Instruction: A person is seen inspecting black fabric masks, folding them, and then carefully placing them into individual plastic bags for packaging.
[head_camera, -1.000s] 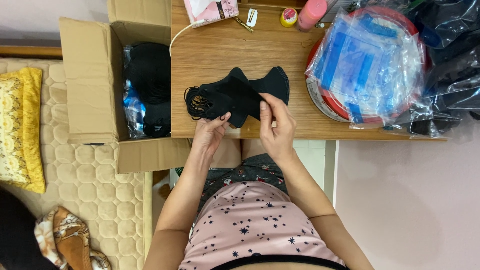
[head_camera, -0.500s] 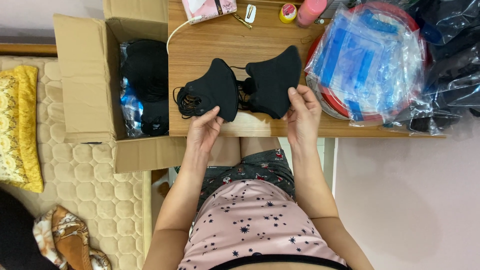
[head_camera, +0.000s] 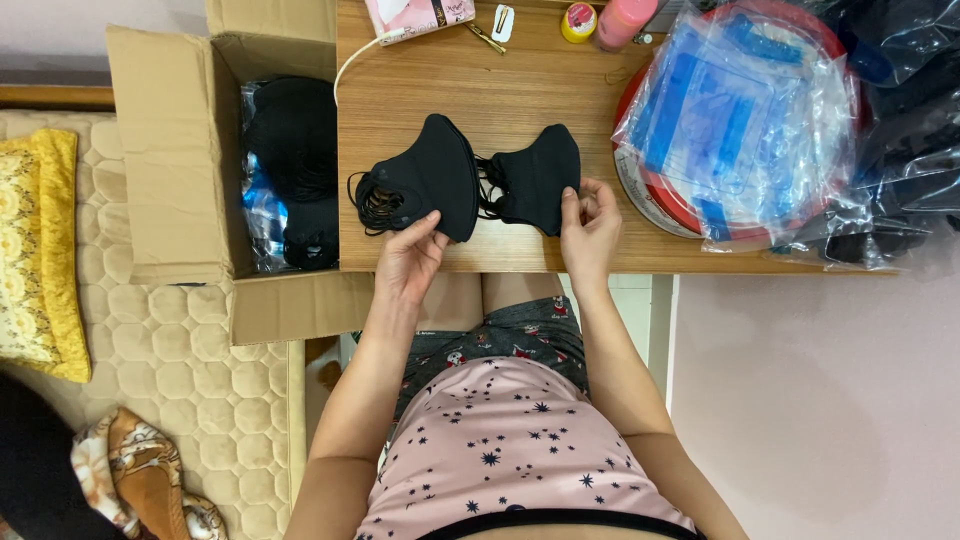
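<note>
Wooden desk (head_camera: 520, 90), quilted mattress (head_camera: 180, 370), pale floor (head_camera: 800, 400)

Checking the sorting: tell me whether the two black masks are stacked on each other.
No: the left mask and right mask lie side by side.

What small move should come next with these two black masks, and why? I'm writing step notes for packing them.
Probably lift the right hand and lay its black mask over the left mask. Both lie apart on the wooden table, their ear loops bunched between them, each pinched at its lower edge; the left hand can steady its mask.
</note>
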